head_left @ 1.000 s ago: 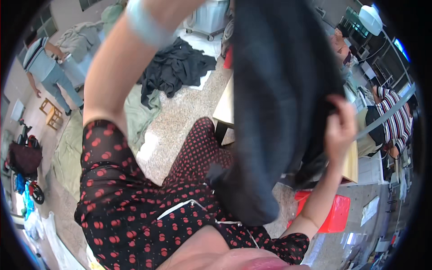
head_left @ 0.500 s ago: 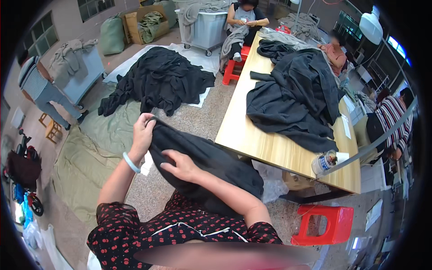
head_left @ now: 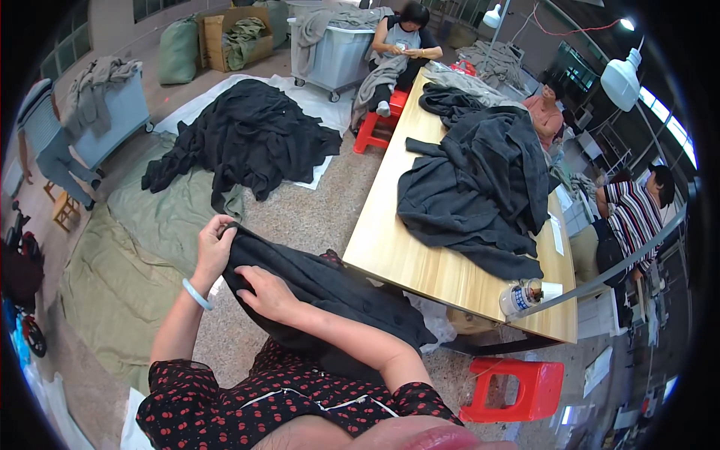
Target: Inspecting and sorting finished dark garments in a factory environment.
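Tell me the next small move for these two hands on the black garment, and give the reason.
Probably slide the right hand along the black garment toward the wooden table, smoothing it. The left hand pinches one bunched end, the right lies flat on top, and the cloth sags creased across the lap.

Both forearms enter from the lower edge, bare below short patterned sleeves, and converge in front of the torso.

Left arm: extends up and slightly right from the shoulder, elbow low, wrist raised. A pale bangle sits just below the wrist. Left hand (head_left: 213, 251) is curled, fingers folded over toward the right, thumb side uppermost; grip closed on what it holds.

Right arm: upper arm at lower right, forearm runs diagonally up-left across the body. Right hand (head_left: 268, 294) lies palm down, back of the hand toward the camera, fingers pointing left and partly bent, pressing flat rather than clenched.

The two hands are near each other, left slightly higher, not touching.
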The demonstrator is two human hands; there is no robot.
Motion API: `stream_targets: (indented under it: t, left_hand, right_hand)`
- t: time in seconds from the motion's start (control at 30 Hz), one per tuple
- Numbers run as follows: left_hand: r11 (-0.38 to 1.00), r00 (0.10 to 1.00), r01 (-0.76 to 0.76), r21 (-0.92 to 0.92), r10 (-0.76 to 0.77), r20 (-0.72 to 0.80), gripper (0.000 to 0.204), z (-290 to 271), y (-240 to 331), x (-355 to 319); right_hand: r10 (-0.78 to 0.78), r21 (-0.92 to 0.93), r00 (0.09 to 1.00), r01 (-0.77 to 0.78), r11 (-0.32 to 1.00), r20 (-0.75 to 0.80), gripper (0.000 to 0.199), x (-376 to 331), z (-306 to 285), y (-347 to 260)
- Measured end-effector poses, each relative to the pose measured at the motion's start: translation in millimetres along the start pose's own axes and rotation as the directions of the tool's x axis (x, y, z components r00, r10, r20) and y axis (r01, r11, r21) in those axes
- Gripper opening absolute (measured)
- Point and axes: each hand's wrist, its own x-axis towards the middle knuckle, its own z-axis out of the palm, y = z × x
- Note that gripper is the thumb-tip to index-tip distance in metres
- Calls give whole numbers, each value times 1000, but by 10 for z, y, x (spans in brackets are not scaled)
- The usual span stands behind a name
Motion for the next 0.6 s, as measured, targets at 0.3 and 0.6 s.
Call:
stream_targets:
  t: [0.3,0.6]
  left_hand:
    - [998,996,16,53,-11,-84,7,45,-219,253]
    - [995,990,-13,101,27,-138,8,-159,-253,271]
  right_hand:
    - [164,-1,984,-164,986,63,27,167,62,267]
    - [463,184,465,-828,530,755,69,15,-430,726]
